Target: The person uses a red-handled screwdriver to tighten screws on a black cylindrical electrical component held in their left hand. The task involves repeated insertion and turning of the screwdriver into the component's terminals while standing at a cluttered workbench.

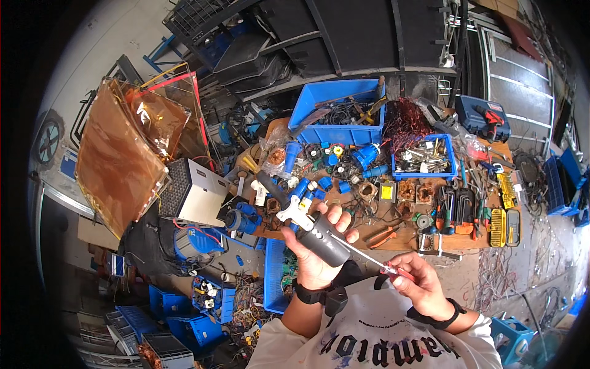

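Grey plug body (319,237) gripped in L hand (313,258); R hand (421,283) clasps screwdriver (369,255), tip at plug. Step: working a screw; needs steady axial pressure.

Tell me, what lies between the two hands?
In the head view, a thin screwdriver shaft spans from the right hand to the grey tool in the left hand.

Up and left of the left hand (316,255) a clear plastic bag (275,150) of small parts lies on the desk (399,237), while a small square yellow label (387,192) sits above the right hand (421,283).
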`<move>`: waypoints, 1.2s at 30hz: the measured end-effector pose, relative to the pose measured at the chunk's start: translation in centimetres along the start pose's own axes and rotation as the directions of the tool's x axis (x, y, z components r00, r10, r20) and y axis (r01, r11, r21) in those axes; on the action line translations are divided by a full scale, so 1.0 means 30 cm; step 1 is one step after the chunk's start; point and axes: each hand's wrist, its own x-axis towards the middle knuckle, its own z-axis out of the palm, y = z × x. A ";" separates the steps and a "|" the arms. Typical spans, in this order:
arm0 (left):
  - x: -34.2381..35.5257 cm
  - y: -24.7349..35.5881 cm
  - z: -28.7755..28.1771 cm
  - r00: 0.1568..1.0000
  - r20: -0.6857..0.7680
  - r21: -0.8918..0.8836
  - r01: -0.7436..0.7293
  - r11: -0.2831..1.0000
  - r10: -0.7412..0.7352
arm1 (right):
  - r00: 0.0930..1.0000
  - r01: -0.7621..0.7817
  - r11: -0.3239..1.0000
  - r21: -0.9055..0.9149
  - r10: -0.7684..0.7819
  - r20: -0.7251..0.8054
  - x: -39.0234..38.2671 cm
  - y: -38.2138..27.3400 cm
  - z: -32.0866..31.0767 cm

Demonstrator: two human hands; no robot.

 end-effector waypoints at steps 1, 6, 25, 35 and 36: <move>0.000 0.000 0.000 1.000 0.001 -0.001 -0.001 1.000 0.001 | 0.998 0.057 0.995 -0.079 -0.059 -0.028 0.005 -0.002 0.008; -0.005 0.001 0.003 1.000 0.018 0.004 -0.014 1.000 0.014 | 0.919 0.352 0.785 -0.509 -0.393 0.029 0.019 -0.014 0.000; 0.005 0.006 -0.016 0.999 -0.007 -0.004 -0.042 0.999 0.042 | 0.911 0.350 0.747 -0.564 -0.412 0.019 0.025 -0.048 -0.007; 0.051 0.137 -0.128 0.917 -0.387 0.217 -0.010 0.976 0.096 | 0.945 0.146 0.960 -0.237 -0.206 -0.254 0.033 -0.003 -0.082; 0.042 0.159 -0.159 0.943 -0.331 0.167 0.011 0.986 0.046 | 0.943 0.135 0.967 -0.216 -0.192 -0.273 0.037 0.000 -0.080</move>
